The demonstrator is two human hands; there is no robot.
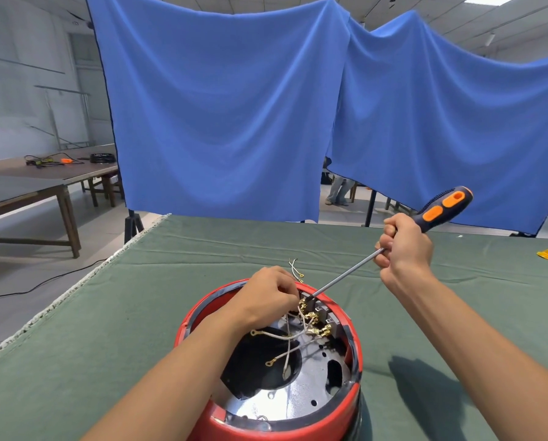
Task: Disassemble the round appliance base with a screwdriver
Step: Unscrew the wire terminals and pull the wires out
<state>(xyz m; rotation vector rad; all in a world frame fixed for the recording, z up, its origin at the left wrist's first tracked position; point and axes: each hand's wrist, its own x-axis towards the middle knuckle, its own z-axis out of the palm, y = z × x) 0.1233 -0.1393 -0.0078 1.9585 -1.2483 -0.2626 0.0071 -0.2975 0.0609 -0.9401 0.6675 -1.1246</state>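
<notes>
A green cloth-covered table (pixel 202 256) carries everything, and the round appliance base (pixel 356 354), red-walled, sits at its near edge, directly below the camera. The base is already open on top: the bright metal plate (pixel 301 393) inside is bare, and white wires (pixel 285 337) with brass terminals lie loose across it, some freed at their ends, so the job looks well underway. What seems left is the terminal block (pixel 325 319) at the base's far inner wall. The right hand (pixel 404 241), beyond and right of the base, is curled round the screwdriver (pixel 345 275) where shaft meets handle, its tip down at that block. The left hand (pixel 272 291) reaches over the base's far rim, fingers pinching wires beside the tip.
</notes>
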